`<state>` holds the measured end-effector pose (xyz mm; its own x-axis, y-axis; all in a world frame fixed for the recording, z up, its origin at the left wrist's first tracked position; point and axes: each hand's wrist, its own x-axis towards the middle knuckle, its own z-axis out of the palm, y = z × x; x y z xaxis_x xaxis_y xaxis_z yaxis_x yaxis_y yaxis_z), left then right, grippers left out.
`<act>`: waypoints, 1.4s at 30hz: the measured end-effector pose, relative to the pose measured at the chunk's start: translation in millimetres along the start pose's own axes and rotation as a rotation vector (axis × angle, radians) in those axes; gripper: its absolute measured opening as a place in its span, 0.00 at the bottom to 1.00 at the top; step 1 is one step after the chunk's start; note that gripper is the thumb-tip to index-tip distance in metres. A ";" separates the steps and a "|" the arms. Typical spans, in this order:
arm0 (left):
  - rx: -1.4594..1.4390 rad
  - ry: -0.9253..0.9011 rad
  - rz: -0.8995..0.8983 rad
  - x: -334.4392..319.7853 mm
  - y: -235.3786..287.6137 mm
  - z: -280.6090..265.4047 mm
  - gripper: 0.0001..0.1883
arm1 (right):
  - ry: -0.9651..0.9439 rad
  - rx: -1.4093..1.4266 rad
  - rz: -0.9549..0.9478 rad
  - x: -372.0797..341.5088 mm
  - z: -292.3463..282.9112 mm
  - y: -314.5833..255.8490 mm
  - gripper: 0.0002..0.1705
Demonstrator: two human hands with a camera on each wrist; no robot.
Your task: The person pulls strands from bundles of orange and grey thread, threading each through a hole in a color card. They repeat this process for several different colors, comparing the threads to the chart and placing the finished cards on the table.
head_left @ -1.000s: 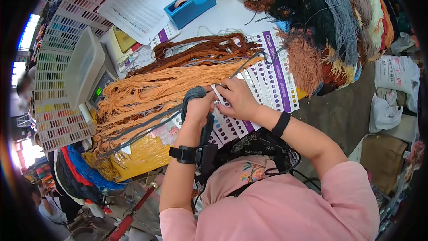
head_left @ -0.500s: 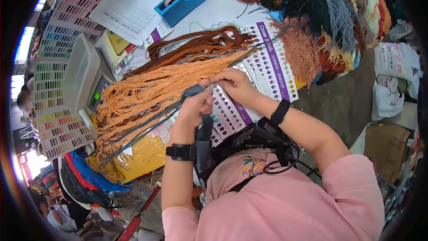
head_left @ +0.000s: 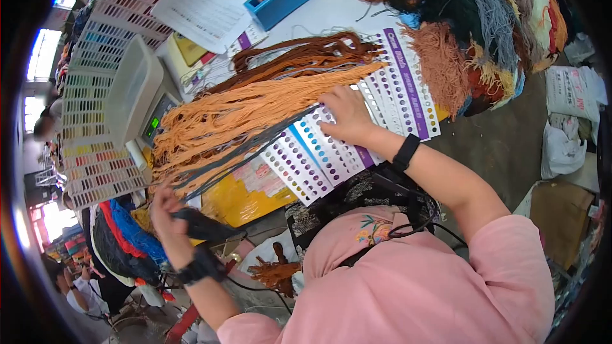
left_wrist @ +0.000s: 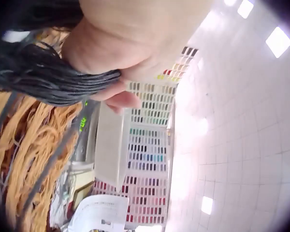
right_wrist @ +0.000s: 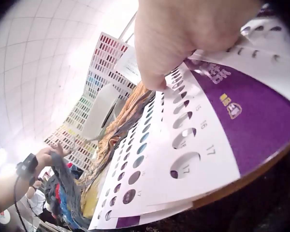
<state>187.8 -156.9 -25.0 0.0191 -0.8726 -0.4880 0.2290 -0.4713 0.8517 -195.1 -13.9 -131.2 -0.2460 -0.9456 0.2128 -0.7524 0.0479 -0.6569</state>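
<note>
My left hand (head_left: 167, 216) is out at the lower left, past the near end of the peach yarn, and holds a dark grey skein (left_wrist: 67, 79) that loops around the hand. My right hand (head_left: 349, 114) is at the far end of a white punched card (head_left: 309, 146), thumb on its face; some fingers are hidden. Dark grey strands (head_left: 255, 146) run from beside the right hand leftward along the peach yarn (head_left: 255, 102). In the right wrist view, the purple strip and numbered holes of a card (right_wrist: 186, 118) lie under the right hand.
More punched cards (head_left: 408, 83) fan out to the right. Brown yarn (head_left: 299, 51) lies beyond the peach yarn. A scale (head_left: 150, 124) and shade-card panels (head_left: 83, 108) stand at left. A blue tape dispenser (head_left: 279, 0) is at the back, thick yarn hanks (head_left: 484, 19) at back right.
My left hand has moved away from the right hand, down and left, carrying the grey skein. The grey strands now lie along the peach yarn. My right hand stays by the cards.
</note>
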 end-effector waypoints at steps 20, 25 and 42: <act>-0.041 -0.637 -0.144 -120.8 -102.6 149.2 0.21 | -0.473 1.445 0.521 -21.6 -27.1 -103.7 0.06; -0.250 -0.657 -0.255 -117.1 -111.3 149.8 0.21 | -0.463 1.447 0.536 -20.9 -42.4 -109.9 0.08; -0.313 -0.620 -0.260 -116.6 -113.7 146.0 0.16 | -0.487 1.294 0.596 -23.9 -39.0 -115.3 0.04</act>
<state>17.4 -20.2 -37.1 -0.6051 -0.6938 -0.3906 0.4198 -0.6949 0.5839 -126.3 15.7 -32.4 0.1037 -0.9143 -0.3915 0.4895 0.3896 -0.7801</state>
